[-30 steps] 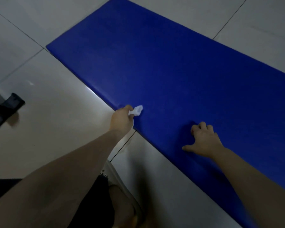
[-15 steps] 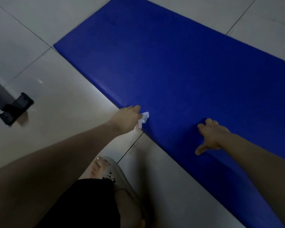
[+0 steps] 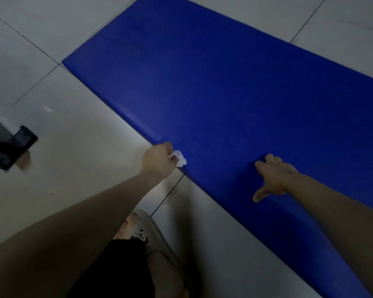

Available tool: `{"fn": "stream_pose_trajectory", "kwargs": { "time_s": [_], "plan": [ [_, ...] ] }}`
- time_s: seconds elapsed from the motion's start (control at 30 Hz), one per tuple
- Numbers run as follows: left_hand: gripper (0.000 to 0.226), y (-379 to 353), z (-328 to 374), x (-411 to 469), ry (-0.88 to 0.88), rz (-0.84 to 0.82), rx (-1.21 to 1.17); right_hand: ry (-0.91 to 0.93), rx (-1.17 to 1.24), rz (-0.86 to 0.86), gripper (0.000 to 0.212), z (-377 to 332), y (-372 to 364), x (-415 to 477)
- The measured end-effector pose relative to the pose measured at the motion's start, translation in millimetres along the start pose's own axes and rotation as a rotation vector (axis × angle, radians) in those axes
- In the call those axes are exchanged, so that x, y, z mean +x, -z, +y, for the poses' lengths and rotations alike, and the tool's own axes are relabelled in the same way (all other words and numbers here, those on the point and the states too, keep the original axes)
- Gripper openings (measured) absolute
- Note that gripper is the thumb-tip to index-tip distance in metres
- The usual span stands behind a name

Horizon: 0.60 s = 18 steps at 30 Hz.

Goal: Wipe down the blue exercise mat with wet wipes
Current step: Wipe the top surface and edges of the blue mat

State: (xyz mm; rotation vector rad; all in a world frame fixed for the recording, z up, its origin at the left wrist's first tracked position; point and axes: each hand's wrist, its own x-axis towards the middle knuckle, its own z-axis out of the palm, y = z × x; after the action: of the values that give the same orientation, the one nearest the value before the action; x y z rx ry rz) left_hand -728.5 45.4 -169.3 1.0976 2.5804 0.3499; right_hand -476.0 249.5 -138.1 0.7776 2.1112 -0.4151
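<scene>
The blue exercise mat (image 3: 224, 87) lies diagonally across a pale tiled floor, running from the upper middle to the lower right. My left hand (image 3: 158, 161) sits at the mat's near long edge and pinches a small crumpled white wet wipe (image 3: 179, 159) against the blue surface. My right hand (image 3: 272, 176) rests on the mat further right, fingers spread and pressed down, thumb pointing toward the near edge. Faint wet streaks show along the edge just left of the wipe.
A dark metal stand foot (image 3: 11, 147) stands on the floor (image 3: 73, 168) at the far left. My foot in a light slipper (image 3: 151, 233) is planted near the mat's edge at the bottom centre, beside my black shorts (image 3: 116, 272).
My left hand with the wipe has slid right along the mat's near edge. My right hand has shifted slightly right on the mat. The view has drifted, bringing the slipper into sight.
</scene>
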Motion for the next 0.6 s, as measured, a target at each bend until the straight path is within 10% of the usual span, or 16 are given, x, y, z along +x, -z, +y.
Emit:
{"fn": "stream_pose_trajectory", "kwargs": {
  "time_s": [0.23, 0.6],
  "plan": [
    [0.027, -16.8, 23.3, -13.6, 0.281, 0.035, -0.407, -0.004, -0.009, 0.004, 0.110, -0.8, -0.5, -1.6],
    [0.022, -34.2, 41.9, -35.8, 0.119, -0.048, -0.139, -0.008, -0.020, 0.018, 0.112, -2.1, -1.1, 1.0]
  ]
}}
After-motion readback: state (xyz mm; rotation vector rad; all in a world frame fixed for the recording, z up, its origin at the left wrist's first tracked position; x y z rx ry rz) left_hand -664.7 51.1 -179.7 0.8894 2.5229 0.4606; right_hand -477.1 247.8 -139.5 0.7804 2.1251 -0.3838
